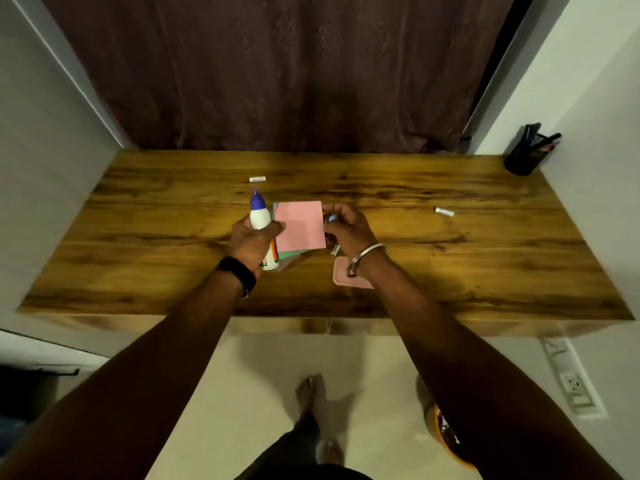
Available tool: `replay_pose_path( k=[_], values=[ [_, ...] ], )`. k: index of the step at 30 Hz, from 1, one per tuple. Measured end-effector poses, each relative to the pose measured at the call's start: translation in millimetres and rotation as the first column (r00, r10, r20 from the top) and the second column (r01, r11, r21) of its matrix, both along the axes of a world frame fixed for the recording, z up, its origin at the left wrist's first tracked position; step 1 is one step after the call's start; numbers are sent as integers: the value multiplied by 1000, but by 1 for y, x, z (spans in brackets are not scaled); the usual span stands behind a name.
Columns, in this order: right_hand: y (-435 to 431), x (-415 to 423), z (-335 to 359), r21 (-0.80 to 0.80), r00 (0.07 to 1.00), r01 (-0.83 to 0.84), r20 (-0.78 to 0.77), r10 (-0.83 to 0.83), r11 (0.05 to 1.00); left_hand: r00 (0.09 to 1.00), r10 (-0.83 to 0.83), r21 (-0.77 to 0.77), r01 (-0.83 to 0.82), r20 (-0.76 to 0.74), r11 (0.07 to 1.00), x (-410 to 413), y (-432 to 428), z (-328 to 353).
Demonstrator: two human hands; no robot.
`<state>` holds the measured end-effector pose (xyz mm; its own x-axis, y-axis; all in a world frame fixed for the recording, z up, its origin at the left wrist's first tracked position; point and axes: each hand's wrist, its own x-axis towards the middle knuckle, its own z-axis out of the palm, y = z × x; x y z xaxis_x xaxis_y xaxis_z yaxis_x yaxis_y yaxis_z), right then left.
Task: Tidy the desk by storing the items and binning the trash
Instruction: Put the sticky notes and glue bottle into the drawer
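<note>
My left hand (251, 242) grips a white glue bottle (260, 216) with a purple cap, tilted over the wooden desk (450, 265). Right of it lies a stack of coloured paper with a pink sheet (300, 225) on top and a green one under it. My right hand (346, 228) is curled at the pink sheet's right edge, pinching a small white-and-blue item that is mostly hidden. A small white stick (335, 250) lies just below that hand. A pink flat object (343, 275) lies under my right wrist.
Small white sticks lie on the desk, one at the back (257, 179) and one to the right (444, 211). A black pen holder (526, 152) stands at the far right corner. An orange bin (446, 441) sits on the floor under my right arm. A curtain hangs behind.
</note>
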<state>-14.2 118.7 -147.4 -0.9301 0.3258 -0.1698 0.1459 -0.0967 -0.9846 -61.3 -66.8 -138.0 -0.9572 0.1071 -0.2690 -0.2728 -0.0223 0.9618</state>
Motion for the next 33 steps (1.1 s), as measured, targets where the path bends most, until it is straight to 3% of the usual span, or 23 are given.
replay_pose_path(
  k=[11,18,26,29,33],
  values=[
    [-76,70,-48,-31,998,-33,61,35,999,995,23,-86,-15,98,996,71,-83,-36],
    [-148,97,-86,-142,992,16,127,2,990,967,-51,-143,89,249,986,83,-155,-79],
    [-221,115,-114,-170,977,134,189,-102,976,973,-112,-137,141,204,980,90,-217,-92],
    [-240,120,-122,-354,948,279,251,-197,892,966,-111,-140,146,232,979,92,-234,-104],
    [-250,125,-143,-648,871,488,403,-280,585,956,-89,-151,135,280,979,100,-250,-122]
  ],
)
